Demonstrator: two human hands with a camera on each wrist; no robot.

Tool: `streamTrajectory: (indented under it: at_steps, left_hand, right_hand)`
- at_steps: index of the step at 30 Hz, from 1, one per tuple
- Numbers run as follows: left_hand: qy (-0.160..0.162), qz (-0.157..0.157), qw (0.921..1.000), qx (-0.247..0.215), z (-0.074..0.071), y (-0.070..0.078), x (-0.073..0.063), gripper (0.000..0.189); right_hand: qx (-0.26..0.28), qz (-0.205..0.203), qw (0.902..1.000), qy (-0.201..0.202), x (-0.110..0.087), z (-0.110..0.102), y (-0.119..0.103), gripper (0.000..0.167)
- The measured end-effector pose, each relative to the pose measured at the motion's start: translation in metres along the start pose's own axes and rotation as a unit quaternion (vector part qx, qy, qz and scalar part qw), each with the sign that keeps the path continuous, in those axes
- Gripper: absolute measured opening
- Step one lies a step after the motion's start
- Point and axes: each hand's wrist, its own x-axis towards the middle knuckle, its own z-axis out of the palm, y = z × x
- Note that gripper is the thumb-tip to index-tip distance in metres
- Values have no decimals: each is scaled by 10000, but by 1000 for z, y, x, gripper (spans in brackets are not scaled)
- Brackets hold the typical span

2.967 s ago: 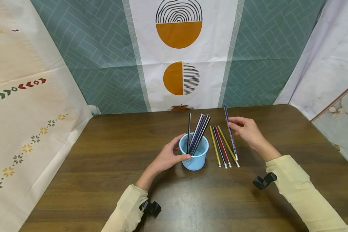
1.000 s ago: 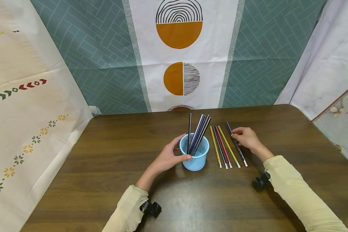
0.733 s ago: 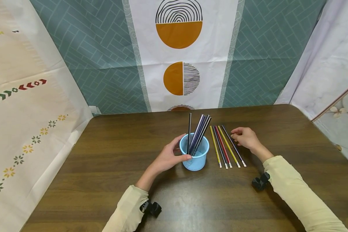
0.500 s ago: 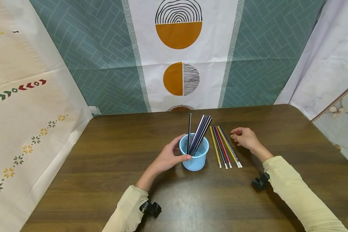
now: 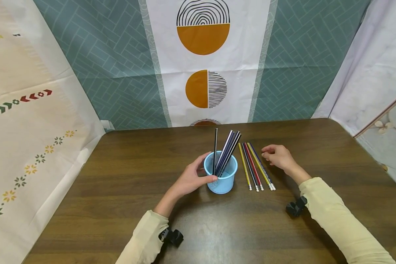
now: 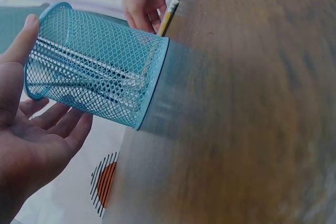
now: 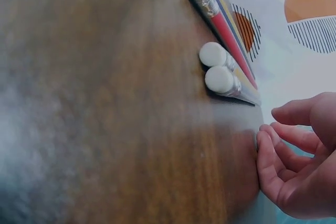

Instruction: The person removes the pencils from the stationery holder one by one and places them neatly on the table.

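Inside blue mesh cup (image 5: 223, 186) held by left hand (image 5: 194, 176): dark pencils (image 5: 227, 154)

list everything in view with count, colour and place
wood-grain table: 1, brown, centre
round mesh cup: 1, light blue, upright on the table
slim striped pencils: several, overlapping too much to count, dark, in the cup
eraser-tipped pencils: 5, two yellow, one red, one blue, one dark, right of cup
circle-print fabric: 1, teal, white, ochre, behind table
floral cloths: 2, cream and whitish, either side
strapped cameras: 2, black, at wrists
sleeves: 2, pale yellow, forearms
left hand: 1, bare, gripping cup
right hand: 1, bare, beside eraser-tipped pencils
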Motion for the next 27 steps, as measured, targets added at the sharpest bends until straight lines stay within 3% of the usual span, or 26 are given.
streamTrajectory:
  at_steps: [14, 27]
  left_hand:
    - [26, -18, 10000, 28, 0, 1, 0, 72]
    - [48, 53, 10000, -15, 1, 0, 1, 72]
  right_hand:
    - [217, -181, 9996, 7, -10, 3, -18, 30]
    - [767, -710, 9942, -256, -25, 15, -46, 31]
